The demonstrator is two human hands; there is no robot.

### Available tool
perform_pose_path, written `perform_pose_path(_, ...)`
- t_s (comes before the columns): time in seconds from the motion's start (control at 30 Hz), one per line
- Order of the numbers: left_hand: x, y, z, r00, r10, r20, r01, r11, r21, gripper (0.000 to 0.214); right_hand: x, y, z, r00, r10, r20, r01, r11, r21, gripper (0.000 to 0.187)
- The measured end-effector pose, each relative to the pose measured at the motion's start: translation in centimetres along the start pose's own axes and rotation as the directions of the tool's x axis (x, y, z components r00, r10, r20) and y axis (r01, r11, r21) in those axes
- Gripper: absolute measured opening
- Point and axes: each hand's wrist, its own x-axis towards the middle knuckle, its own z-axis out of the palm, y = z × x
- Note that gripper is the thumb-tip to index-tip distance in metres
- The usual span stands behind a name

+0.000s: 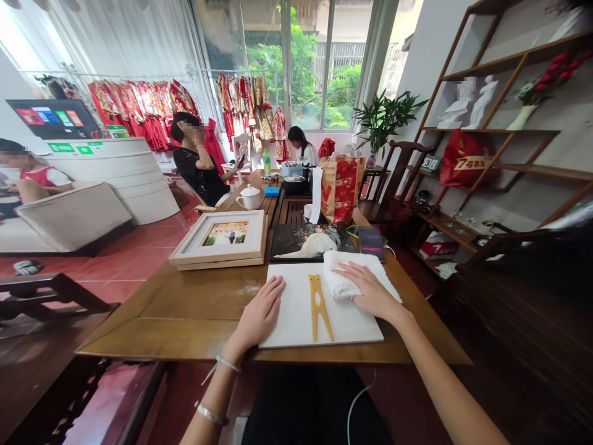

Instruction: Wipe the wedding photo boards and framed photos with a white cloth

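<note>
A white board lies flat on the wooden table in front of me. My left hand rests on the board's left edge, fingers flat and stretched out. My right hand presses down on a folded white cloth at the board's upper right, fingers spread over it. A yellow forked tool lies on the board between my hands, touched by neither.
Beyond the board lie a dark photo print, a phone and stacked white picture frames. Farther off stand a white teapot and a red gift bag. Three other people sit around the room. Wooden shelves line the right wall.
</note>
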Motion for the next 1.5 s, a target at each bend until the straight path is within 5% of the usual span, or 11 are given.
perform_pose_path(0.37,-0.1,0.2,0.0,1.0,0.001,-0.007,-0.001,1.0,0.009,0.046,-11.7,-4.7,1.2,0.997,-0.071,0.03,0.072,0.997,-0.035,0.092)
perform_pose_path(0.53,-0.1,0.0,0.1,1.0,0.01,-0.013,-0.01,1.0,-0.003,0.046,-8.9,-3.6,0.0,0.992,-0.071,0.103,0.072,0.997,-0.008,0.09)
perform_pose_path(0.73,-0.1,-0.3,0.0,0.999,0.023,-0.032,-0.024,0.999,-0.025,0.045,-0.6,-1.5,0.0,0.998,-0.049,0.029,0.05,0.999,-0.019,0.066)
perform_pose_path(0.87,-0.1,-0.2,0.0,1.0,0.019,-0.021,-0.02,1.0,-0.024,0.045,1.8,-1.2,0.4,1.0,-0.026,-0.016,0.026,0.999,-0.022,0.054)
perform_pose_path(1.07,-0.1,0.0,-0.1,1.0,0.011,-0.014,-0.011,1.0,-0.02,0.045,-2.1,-2.5,0.6,0.997,-0.073,-0.033,0.072,0.997,-0.019,0.048)
perform_pose_path(1.3,-0.1,0.1,-0.1,1.0,0.006,-0.024,-0.007,1.0,-0.025,0.044,-9.7,-4.7,1.0,0.993,-0.116,0.027,0.116,0.993,-0.005,0.07)
perform_pose_path(1.5,-0.1,0.2,-0.2,1.0,0.006,-0.03,-0.007,1.0,-0.017,0.044,-7.5,-4.7,0.5,0.998,-0.032,0.046,0.031,0.999,0.014,0.062)
